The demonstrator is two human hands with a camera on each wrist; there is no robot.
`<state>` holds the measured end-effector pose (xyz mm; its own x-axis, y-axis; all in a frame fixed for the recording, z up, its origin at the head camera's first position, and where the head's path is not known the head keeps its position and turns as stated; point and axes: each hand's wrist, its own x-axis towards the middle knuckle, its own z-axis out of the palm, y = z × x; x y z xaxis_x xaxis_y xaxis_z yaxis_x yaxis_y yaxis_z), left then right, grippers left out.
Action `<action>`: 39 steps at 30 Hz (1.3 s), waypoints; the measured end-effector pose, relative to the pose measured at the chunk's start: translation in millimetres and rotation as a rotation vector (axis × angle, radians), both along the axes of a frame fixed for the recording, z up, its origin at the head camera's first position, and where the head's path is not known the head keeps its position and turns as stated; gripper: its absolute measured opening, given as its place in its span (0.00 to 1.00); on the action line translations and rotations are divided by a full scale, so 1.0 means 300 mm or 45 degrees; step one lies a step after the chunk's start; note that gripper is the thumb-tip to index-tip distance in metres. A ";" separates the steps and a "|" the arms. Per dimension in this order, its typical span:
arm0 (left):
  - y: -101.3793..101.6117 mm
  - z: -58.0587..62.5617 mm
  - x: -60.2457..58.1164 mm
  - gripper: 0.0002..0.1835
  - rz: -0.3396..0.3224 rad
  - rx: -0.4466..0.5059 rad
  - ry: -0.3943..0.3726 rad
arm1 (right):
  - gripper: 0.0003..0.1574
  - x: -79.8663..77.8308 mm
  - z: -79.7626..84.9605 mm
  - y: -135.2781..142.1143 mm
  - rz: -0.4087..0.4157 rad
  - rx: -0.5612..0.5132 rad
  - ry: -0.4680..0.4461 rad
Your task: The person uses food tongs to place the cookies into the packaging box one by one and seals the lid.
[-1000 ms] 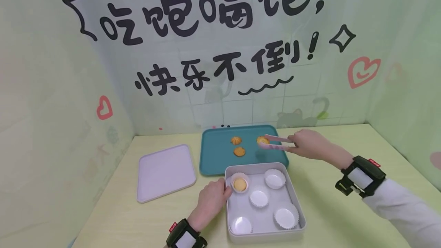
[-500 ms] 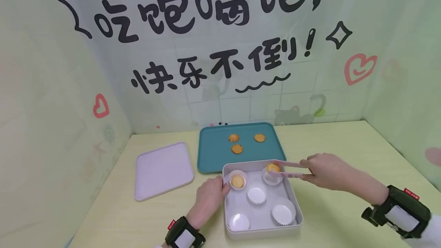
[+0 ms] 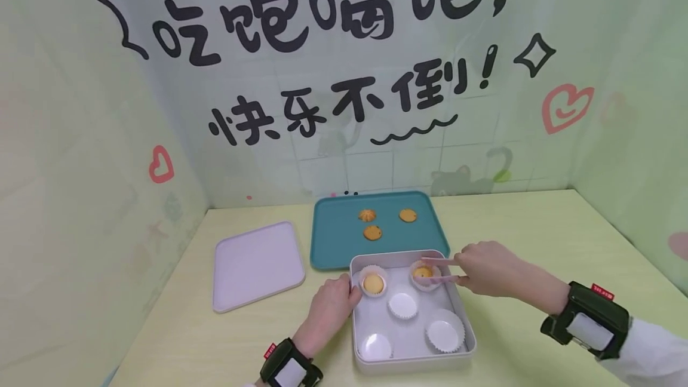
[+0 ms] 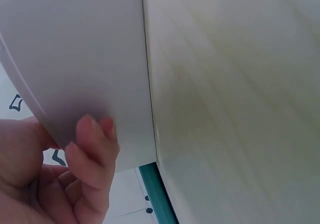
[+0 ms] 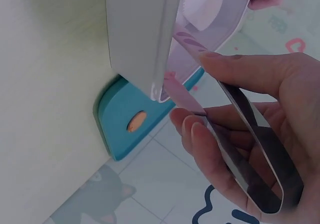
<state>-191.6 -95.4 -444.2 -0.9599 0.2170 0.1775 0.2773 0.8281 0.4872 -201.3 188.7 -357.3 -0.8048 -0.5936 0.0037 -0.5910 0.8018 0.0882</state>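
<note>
A pale lilac square box (image 3: 414,364) holds several white paper cups. My left hand (image 3: 330,308) grips its left wall, thumb over the rim and fingers along the outside, as the left wrist view shows. My right hand (image 3: 488,269) holds metal tongs (image 5: 278,156) with pink tips, thumb on one arm and fingers on the other. The tong tips reach into the back right paper cup (image 3: 417,286), one on either side of a golden cookie (image 3: 423,271). A round, pale cookie (image 3: 373,283) lies in the back left cup.
Behind the box, a teal tray (image 3: 333,243) bears three cookies, one ridged (image 3: 367,215). A flat lilac tray (image 3: 258,267) lies to the left. A printed fabric wall (image 3: 371,166) closes off the table's back.
My right hand has carried a cookie in the tongs from the teal tray toward me, down into the back right cup. The tong arms now stand wider apart. My left hand stays on the box.
</note>
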 end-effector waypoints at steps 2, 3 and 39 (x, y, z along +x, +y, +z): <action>0.001 0.000 -0.001 0.11 -0.004 0.012 -0.005 | 0.12 -0.002 0.000 -0.004 -0.013 0.004 -0.005; 0.002 0.000 -0.002 0.11 -0.004 0.015 -0.009 | 0.13 -0.002 0.001 -0.004 -0.016 0.000 -0.007; 0.006 0.005 0.013 0.11 0.008 -0.054 0.059 | 0.22 -0.438 -0.035 -0.016 -0.289 -0.183 -0.277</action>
<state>-187.7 -93.7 -442.7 -0.9523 0.2189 0.2124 0.2931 0.8496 0.4384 -332.7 183.8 -367.7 -0.9073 -0.4054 -0.1119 -0.3889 0.9100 -0.1433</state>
